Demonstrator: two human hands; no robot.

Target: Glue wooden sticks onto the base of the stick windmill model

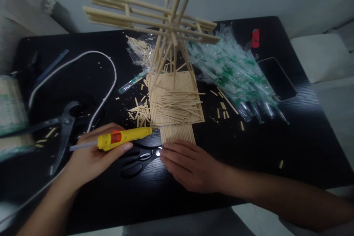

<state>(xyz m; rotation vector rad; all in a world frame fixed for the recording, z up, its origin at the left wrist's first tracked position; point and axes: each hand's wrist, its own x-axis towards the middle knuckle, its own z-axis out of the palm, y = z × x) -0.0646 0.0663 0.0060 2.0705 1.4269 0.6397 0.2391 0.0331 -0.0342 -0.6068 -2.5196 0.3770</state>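
My left hand (94, 155) is closed around a yellow hot glue gun (124, 138), with a glue stick poking out of its rear. The gun's nozzle points right, close to the front left corner of a square base (166, 81) made of wooden sticks. A narrow panel of joined sticks (177, 132) juts from the base's front edge, and my right hand (190, 166) is closed on its near end; the thumb is hidden. Loose sticks (177, 107) lie on the base. Above its back rises a windmill-like stick frame (168, 25) with crossed arms. Black scissors (141, 156) lie between my hands.
Pliers (66, 121) and a white cable (110, 62) are on the left of the black table (249, 155). Cut stick bits (141, 112) are scattered beside the base. Green-printed plastic wrappers (229, 62), a phone (276, 77) and a red object (256, 38) lie at the right.
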